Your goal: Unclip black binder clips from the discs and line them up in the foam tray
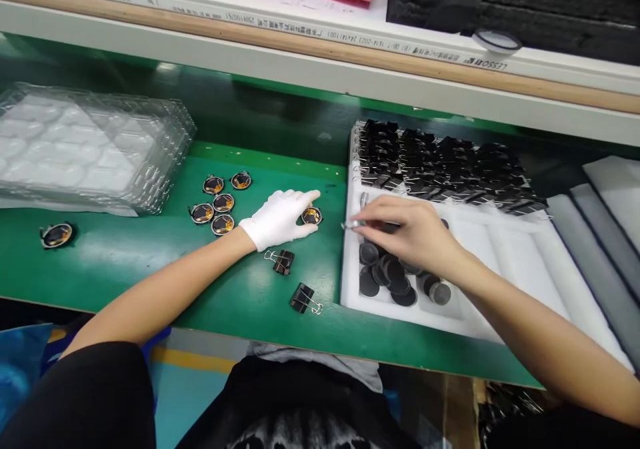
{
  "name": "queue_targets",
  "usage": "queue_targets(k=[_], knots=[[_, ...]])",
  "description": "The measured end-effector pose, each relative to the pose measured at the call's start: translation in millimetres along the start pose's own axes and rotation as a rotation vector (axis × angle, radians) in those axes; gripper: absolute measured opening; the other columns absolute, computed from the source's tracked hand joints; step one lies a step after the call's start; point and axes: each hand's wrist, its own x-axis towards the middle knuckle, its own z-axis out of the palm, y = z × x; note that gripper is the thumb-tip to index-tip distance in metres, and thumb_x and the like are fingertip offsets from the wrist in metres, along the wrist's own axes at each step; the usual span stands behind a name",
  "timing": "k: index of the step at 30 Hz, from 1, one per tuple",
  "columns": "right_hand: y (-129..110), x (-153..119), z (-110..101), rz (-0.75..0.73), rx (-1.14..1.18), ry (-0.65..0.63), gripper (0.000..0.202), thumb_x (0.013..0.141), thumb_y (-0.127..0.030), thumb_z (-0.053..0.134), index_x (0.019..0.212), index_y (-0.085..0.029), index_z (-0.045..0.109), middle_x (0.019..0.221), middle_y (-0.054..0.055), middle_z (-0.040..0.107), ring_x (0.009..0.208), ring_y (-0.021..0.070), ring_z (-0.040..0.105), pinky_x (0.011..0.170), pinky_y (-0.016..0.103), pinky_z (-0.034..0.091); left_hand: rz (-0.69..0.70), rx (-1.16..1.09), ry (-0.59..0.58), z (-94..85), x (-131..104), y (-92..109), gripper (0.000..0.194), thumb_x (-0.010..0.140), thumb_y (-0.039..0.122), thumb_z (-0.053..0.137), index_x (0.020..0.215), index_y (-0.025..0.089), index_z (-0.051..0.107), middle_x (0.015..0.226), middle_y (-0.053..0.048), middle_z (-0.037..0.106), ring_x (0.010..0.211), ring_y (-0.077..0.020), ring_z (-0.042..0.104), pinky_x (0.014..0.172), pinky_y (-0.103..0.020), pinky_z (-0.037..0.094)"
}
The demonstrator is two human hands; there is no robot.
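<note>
My left hand (pixel 281 219), in a white glove, rests on the green table with thumb and forefinger spread around a small round watch-like piece (pixel 311 216). Whether the fingertips touch it is hard to tell. My bare right hand (pixel 407 226) is above the left edge of a white foam tray (pixel 353 289), pinching a small shiny metal piece (pixel 353 224). Black discs (pixel 393 272) lie in the tray below that hand. Nearer to me on the table are a black binder clip (pixel 283 262) and a second binder clip (pixel 303 298).
Several round pieces (pixel 223 202) lie left of my left hand, with another round piece (pixel 57 235) at far left. Stacked clear plastic trays (pixel 90 149) stand behind. Rows of black binder clips (pixel 440 162) fill the foam tray's back. A white rail (pixel 300 52) crosses behind.
</note>
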Motion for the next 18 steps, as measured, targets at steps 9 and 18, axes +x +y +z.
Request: queue_targets(k=[9, 18], knots=[[35.6, 50.6, 58.1, -0.229, -0.323, -0.247, 0.038, 0.097, -0.006, 0.05, 0.114, -0.021, 0.08, 0.12, 0.01, 0.075, 0.089, 0.0222, 0.074, 0.071, 0.031, 0.059, -0.036, -0.085, 0.002, 3.3, -4.8, -1.4, 0.072, 0.095, 0.031, 0.059, 0.161, 0.017, 0.036, 0.138, -0.016, 0.067, 0.121, -0.0328, 0.065, 0.101, -0.045, 0.048], [43.7, 50.6, 58.5, -0.268, -0.117, -0.222, 0.032, 0.101, -0.014, 0.054, 0.118, -0.022, 0.081, 0.128, 0.011, 0.073, 0.112, 0.0257, 0.073, 0.097, 0.04, 0.062, -0.022, -0.095, -0.011, 0.7, -3.7, -0.9, 0.067, 0.095, 0.028, 0.055, 0.159, 0.016, 0.038, 0.138, -0.017, 0.066, 0.122, -0.0336, 0.063, 0.102, -0.045, 0.046]])
